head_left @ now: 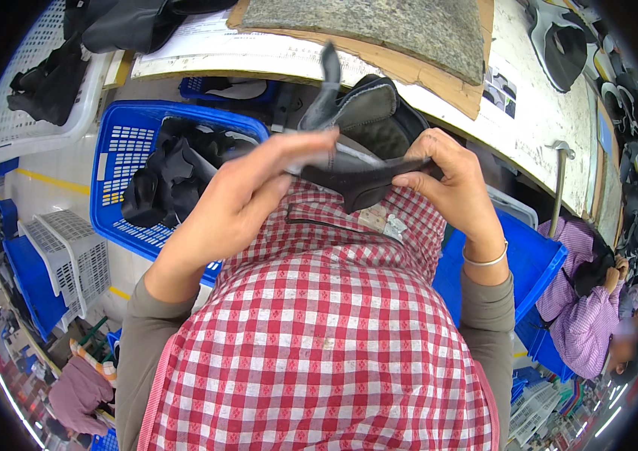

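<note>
A black shoe upper (356, 179) with a grey lining hangs in front of my apron, below the table edge. My right hand (454, 180) pinches its right end between thumb and fingers. At the left end of the upper is my left hand (232, 192), its fingers stretched forward and smeared by motion. Whether those fingers grip the edge cannot be made out. A strap-like flap (329, 71) of the upper sticks up toward the table.
A blue basket (108, 169) with black pieces stands at my left. Ahead is the white table (552, 143) with a stone slab (368, 30). A hammer (559, 180) leans at its right edge, near a blue bin (518, 263). A co-worker (578, 316) sits at far right.
</note>
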Motion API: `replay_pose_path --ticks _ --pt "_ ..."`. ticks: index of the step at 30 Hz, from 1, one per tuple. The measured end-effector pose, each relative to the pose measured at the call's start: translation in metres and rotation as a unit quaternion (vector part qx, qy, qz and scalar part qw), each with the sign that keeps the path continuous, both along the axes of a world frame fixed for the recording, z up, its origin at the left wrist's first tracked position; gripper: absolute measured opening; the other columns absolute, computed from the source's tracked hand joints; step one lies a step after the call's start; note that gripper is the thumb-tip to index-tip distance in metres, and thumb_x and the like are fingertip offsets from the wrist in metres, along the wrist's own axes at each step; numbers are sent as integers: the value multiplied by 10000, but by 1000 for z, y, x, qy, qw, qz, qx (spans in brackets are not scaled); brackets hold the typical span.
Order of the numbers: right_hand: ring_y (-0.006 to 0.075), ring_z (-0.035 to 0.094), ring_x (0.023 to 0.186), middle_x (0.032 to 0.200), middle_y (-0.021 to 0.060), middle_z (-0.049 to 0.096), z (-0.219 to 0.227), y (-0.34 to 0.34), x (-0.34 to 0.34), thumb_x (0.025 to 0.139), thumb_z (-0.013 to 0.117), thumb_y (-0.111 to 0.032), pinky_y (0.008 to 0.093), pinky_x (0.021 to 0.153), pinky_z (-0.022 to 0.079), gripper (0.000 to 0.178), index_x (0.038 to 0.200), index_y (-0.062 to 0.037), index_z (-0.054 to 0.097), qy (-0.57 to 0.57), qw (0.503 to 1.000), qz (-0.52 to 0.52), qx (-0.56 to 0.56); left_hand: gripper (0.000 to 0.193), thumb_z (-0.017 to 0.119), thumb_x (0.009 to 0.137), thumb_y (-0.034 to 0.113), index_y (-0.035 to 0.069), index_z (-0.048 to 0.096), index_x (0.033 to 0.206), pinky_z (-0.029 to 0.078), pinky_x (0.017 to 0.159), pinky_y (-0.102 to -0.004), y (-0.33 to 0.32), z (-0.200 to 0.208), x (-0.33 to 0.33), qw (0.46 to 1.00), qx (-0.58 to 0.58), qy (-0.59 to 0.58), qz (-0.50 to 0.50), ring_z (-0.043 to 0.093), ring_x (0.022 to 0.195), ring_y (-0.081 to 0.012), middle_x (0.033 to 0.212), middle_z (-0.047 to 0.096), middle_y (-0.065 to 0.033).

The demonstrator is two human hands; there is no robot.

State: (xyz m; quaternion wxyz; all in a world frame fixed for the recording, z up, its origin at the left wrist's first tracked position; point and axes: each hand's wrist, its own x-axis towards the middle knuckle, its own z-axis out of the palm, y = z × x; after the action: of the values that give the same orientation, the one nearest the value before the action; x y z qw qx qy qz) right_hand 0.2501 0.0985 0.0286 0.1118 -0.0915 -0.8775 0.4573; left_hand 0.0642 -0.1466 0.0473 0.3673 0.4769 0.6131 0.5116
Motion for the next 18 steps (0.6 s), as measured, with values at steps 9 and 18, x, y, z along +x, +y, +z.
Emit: replay_pose_path --ticks 9,18 --pt "301 581 849 877 100 563 7 -13 7 685 866 -22 376 691 487 357 868 -41 560 -64 992 10 110 332 735 788 95 124 706 1117 405 923 -388 66 -51 -6 879 29 473 -58 595 996 -211 967 692 22" --pt "291 618 814 831 98 659 22 -39 39 607 688 -163 377 683 521 244 805 -22 668 209 944 -24 255 250 736 709 173 136 766 954 412 855 -309 26 -35 -4 808 274 522 25 628 923 -131 925 702 60"
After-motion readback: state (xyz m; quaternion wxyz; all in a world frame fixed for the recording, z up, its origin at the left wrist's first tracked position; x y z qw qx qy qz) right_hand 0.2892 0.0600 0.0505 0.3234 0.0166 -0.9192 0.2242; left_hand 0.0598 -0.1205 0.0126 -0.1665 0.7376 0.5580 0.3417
